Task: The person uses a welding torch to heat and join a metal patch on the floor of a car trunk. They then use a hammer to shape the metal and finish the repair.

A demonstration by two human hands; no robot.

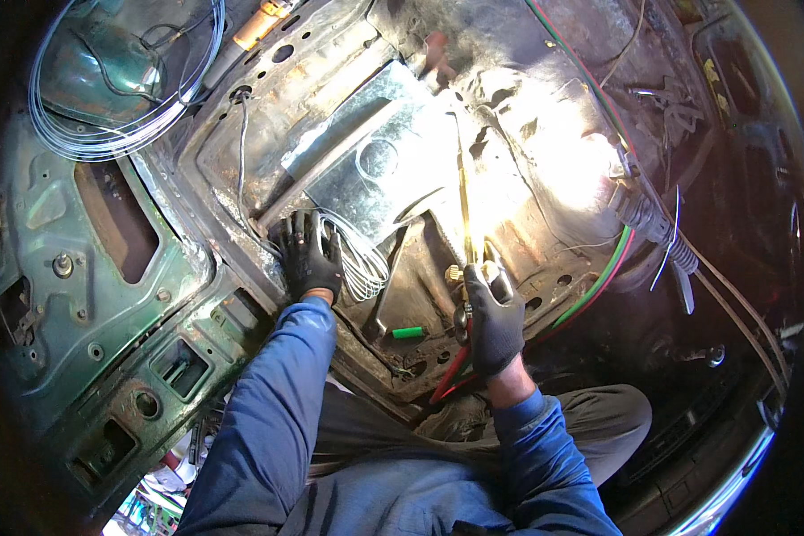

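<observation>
My right hand point(495, 320), in a dark glove, is closed around the handle of a gas torch with brass valve knobs. The torch's long thin tube point(464, 192) points away from me, its far end over the brightly lit metal floor pan. My left hand point(312, 256), gloved too, lies with fingers apart on the rusty metal beside a coil of thin wire point(359, 261). Whether its fingers touch the coil I cannot tell. Beyond the coil is a flat shiny sheet-metal patch point(339, 188), partly washed out by glare.
Red and green hoses point(594, 284) run along the right and below my right hand. A lit lamp point(638, 210) glares at the right. A small green cylinder point(408, 332) lies between my arms. A green door point(62, 228), a large wire coil point(107, 147) and an orange-handled tool point(257, 27) are left.
</observation>
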